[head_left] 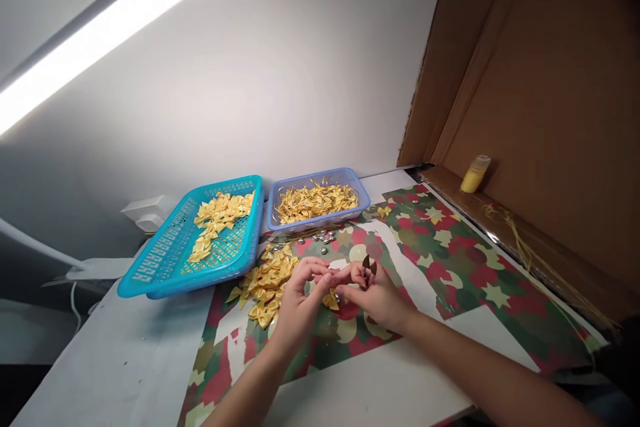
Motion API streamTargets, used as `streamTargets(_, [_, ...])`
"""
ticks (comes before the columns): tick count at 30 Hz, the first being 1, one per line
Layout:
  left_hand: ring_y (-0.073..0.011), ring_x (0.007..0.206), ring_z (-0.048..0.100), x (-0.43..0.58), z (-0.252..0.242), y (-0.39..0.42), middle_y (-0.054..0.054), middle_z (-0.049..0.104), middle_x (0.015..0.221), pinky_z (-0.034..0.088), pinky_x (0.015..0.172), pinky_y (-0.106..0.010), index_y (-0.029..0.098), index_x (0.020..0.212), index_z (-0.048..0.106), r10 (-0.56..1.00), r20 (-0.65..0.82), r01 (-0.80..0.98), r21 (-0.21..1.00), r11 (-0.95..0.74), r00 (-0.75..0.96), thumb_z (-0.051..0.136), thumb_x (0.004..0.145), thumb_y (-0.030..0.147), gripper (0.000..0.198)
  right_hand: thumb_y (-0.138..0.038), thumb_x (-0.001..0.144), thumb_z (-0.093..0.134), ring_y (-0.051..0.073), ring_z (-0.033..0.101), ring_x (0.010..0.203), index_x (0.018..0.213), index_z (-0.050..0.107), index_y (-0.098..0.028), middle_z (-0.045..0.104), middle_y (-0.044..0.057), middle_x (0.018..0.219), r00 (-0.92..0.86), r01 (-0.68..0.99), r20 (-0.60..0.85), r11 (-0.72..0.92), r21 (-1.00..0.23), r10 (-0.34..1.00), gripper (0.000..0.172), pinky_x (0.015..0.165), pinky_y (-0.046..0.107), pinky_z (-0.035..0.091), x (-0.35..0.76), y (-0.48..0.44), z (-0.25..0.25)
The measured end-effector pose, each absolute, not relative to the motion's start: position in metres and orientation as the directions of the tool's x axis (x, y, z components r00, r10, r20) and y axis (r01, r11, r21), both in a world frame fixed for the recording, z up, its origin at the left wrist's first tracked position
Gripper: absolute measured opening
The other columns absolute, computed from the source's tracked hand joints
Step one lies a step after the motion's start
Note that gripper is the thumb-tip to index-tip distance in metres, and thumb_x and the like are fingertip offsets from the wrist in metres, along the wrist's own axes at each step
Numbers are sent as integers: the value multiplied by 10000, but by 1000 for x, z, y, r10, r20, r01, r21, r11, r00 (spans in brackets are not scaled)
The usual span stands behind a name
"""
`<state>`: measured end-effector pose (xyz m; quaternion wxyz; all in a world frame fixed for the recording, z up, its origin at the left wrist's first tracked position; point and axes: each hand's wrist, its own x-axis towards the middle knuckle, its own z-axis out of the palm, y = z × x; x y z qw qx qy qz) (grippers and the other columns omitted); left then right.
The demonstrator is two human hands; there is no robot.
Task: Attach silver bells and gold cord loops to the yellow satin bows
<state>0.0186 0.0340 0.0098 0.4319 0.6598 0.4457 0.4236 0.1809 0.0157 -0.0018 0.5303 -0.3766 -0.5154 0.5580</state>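
Note:
My left hand [304,295] and my right hand [379,293] meet over the middle of the patterned sheet. A small yellow ribbon bow [331,301] hangs just below my right thumb and fingertips, which are closed on it. The fingers of my left hand are bent together against the right fingertips; whatever they pinch is hidden. A dark, two-pointed item [369,265] sticks up from the curled fingers of my right hand, its kind unclear. Left of my left hand lies a loose pile of yellow bows [267,283]. Several small silvery beads [324,237] are scattered beyond my fingers.
A turquoise basket [165,273] with yellow bows stands at the left. Behind the hands, a blue-violet basket [320,221] holds bows with golden ties. A yellow-filled bottle [475,174] and loose golden strands [525,253] lie along the right side, by a cardboard wall [550,80].

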Motion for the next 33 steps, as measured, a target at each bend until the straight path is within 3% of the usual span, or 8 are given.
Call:
streamTargets(8, [-239, 974, 568, 25, 13, 31, -65, 595, 987, 441, 895, -369, 223, 756, 675, 924, 313, 363, 853, -375, 219, 617, 853, 346, 167, -346, 719, 743, 138, 579, 632, 593, 242, -235, 517, -54, 580, -204, -170, 86, 52, -984, 975, 529, 675, 304, 502, 183, 21, -5])
streamTargets(17, [-213, 895, 573, 20, 11, 37, -44, 591, 909, 437, 840, -335, 216, 727, 695, 917, 357, 402, 824, -400, 179, 634, 831, 350, 181, -234, 619, 778, 157, 569, 671, 496, 294, -222, 639, -10, 616, -234, -19, 20, 16, -1000, 972, 500, 700, 312, 458, 213, 37, 8])
streamTargets(24, [-206, 879, 562, 17, 9, 43, -39, 583, 887, 434, 812, -319, 210, 694, 662, 942, 312, 345, 876, -337, 128, 614, 838, 380, 227, -371, 613, 791, 178, 644, 662, 604, 238, -242, 683, -17, 621, -281, -54, -36, -53, -997, 959, 568, 727, 352, 507, 216, 37, 7])
streamTargets(33, [-218, 911, 568, 16, 1, 44, -51, 595, 904, 426, 825, -334, 200, 720, 639, 964, 250, 349, 899, -264, 85, 582, 850, 407, 251, -323, 648, 774, 178, 658, 654, 610, 247, -237, 679, -7, 648, -195, -70, 6, -8, -997, 981, 535, 682, 326, 512, 222, 41, 3])
